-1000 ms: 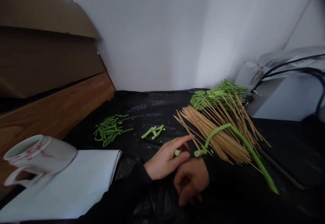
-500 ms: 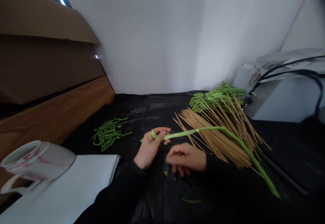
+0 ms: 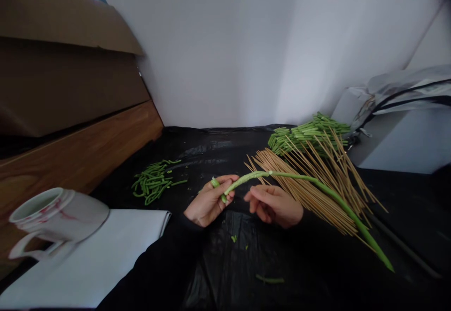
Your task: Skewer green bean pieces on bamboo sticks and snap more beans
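The curled fingers of the left hand [image 3: 207,204] pinch a long green bean [image 3: 299,175], which is laid across a bundle of thin wooden skewers [image 3: 310,198]. The right hand [image 3: 275,205] is held just before the bundle, its fingers loosely parted, and chopped green beans [image 3: 303,135] are heaped behind it.

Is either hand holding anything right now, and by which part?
The left hand grips a long green bean near its end, between thumb and fingers. The right hand appears to hold nothing, its fingers close beside the bean.
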Demonstrator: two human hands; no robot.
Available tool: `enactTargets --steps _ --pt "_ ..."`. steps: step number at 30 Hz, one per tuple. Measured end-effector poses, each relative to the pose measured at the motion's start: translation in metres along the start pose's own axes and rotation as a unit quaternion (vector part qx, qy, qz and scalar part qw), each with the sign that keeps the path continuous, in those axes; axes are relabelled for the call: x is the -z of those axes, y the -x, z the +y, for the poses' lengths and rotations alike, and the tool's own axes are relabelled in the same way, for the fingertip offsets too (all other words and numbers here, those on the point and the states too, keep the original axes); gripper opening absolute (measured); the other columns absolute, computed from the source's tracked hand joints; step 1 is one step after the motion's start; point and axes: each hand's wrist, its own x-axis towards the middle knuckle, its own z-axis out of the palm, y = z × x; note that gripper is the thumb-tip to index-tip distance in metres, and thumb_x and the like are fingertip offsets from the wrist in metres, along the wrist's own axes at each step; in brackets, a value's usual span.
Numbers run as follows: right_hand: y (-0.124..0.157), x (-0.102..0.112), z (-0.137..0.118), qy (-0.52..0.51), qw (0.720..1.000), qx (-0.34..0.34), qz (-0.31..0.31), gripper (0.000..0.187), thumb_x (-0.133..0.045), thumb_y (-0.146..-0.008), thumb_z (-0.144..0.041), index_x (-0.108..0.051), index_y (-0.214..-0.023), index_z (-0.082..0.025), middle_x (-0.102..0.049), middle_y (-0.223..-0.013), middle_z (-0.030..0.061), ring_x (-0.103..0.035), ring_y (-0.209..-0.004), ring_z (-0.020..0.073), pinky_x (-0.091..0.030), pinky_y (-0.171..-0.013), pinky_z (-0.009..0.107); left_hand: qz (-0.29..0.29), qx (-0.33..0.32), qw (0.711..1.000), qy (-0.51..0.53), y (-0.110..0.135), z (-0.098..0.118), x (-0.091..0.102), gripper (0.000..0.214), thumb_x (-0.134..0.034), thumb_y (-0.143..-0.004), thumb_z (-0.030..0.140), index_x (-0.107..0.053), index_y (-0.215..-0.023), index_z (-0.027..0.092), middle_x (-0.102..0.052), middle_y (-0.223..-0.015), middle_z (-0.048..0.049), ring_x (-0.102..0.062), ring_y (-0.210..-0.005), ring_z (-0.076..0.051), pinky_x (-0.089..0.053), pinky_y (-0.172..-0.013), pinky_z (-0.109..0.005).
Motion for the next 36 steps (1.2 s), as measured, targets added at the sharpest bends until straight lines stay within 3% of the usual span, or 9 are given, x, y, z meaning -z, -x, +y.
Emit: enactTargets --steps 2,5,9,13,19,25,30,32,36 --pt "-0.001 -0.001 -0.001 -0.043 0.997 0.036 0.043 0.038 -0.071 -0.073 -0.048 -0.062 -0.095 -0.018 -0.064 -0.064 -0.0030 -0.046 -0.037 0.0040 -0.031 -0.034 0.016 -0.033 0.034 0.999 -0.005 0.001 0.002 0.001 0.027 -0.076 -0.074 0.020 -0.070 -0.099 0.011 -0.059 -0.067 -0.0001 -0.052 -0.055 -0.004 -0.042 -0.052 -0.014" --pt "-0.002 0.000 -0.003 -0.078 0.991 0.076 0.073 0.036 -0.075 -0.069 -0.040 -0.063 -0.097 -0.020 -0.060 -0.062 -0.0056 -0.045 -0.039 0.0035 -0.033 -0.036 0.016 -0.065 0.072 0.994 -0.057 0.002 0.000 0.003 0.030 -0.078 -0.073 0.024 -0.070 -0.099 0.012 -0.062 -0.071 -0.0018 -0.057 -0.060 -0.007 -0.044 -0.056 -0.016" --pt "-0.002 -0.001 -0.002 -0.001 0.989 0.103 0.108 0.032 -0.074 -0.069 -0.041 -0.065 -0.086 -0.016 -0.058 -0.058 -0.0045 -0.044 -0.037 0.0041 -0.032 -0.034 0.017 -0.079 0.013 0.983 -0.167 0.003 -0.004 -0.002 0.033 -0.071 -0.079 0.040 -0.070 -0.096 0.012 -0.067 -0.084 -0.0061 -0.061 -0.076 -0.013 -0.048 -0.071 -0.024" --pt "0.001 -0.007 0.000 0.112 0.973 0.136 0.148 0.028 -0.070 -0.072 -0.041 -0.066 -0.080 -0.014 -0.056 -0.055 -0.0041 -0.046 -0.039 0.0063 -0.035 -0.036 0.019 -0.124 -0.038 0.953 -0.274 0.007 -0.004 -0.014 0.033 -0.064 -0.083 0.043 -0.067 -0.094 0.012 -0.064 -0.080 -0.0036 -0.061 -0.071 -0.014 -0.047 -0.071 -0.026" --pt "0.005 -0.018 -0.002 0.192 0.946 0.174 0.193 0.021 -0.068 -0.073 -0.036 -0.065 -0.071 -0.015 -0.055 -0.055 -0.0033 -0.046 -0.042 0.0070 -0.038 -0.040 0.020 -0.099 -0.118 0.888 -0.433 0.013 -0.007 -0.024 0.030 -0.046 -0.092 0.036 -0.059 -0.078 0.014 -0.054 -0.070 0.0007 -0.050 -0.057 -0.010 -0.040 -0.057 -0.023" --pt "0.004 -0.022 0.005 0.183 0.955 0.191 0.136 0.021 -0.069 -0.074 -0.034 -0.060 -0.084 -0.018 -0.050 -0.051 -0.0072 -0.046 -0.041 0.0077 -0.037 -0.039 0.019 -0.052 -0.221 0.787 -0.574 0.018 -0.014 -0.027 0.025 -0.039 -0.092 0.022 -0.062 -0.083 0.016 -0.064 -0.083 -0.0043 -0.058 -0.080 -0.017 -0.043 -0.075 -0.027" --pt "0.006 -0.024 0.006 0.197 0.961 0.160 0.114 0.021 -0.063 -0.080 -0.035 -0.050 -0.072 -0.020 -0.045 -0.041 -0.0096 -0.044 -0.033 0.0073 -0.032 -0.034 0.017 0.021 -0.224 0.704 -0.674 0.024 -0.021 -0.031 0.027 -0.040 -0.088 0.019 -0.060 -0.071 0.017 -0.065 -0.075 -0.0051 -0.058 -0.068 -0.017 -0.040 -0.067 -0.028" --pt "0.008 -0.024 0.004 0.183 0.967 0.148 0.095 0.023 -0.061 -0.082 -0.036 -0.047 -0.071 -0.021 -0.045 -0.038 -0.0102 -0.043 -0.031 0.0071 -0.030 -0.032 0.016 0.003 -0.226 0.727 -0.648 0.025 -0.022 -0.032 0.030 -0.038 -0.088 0.018 -0.059 -0.067 0.017 -0.066 -0.072 -0.0048 -0.057 -0.066 -0.016 -0.040 -0.067 -0.028" --pt "0.008 -0.023 0.004 0.093 0.985 0.132 0.053 0.026 -0.060 -0.083 -0.039 -0.045 -0.072 -0.021 -0.052 -0.041 -0.0092 -0.040 -0.028 0.0058 -0.027 -0.029 0.015 -0.099 -0.208 0.840 -0.492 0.022 -0.022 -0.031 0.036 -0.031 -0.093 0.021 -0.054 -0.065 0.017 -0.065 -0.067 -0.0031 -0.056 -0.065 -0.015 -0.042 -0.070 -0.026"
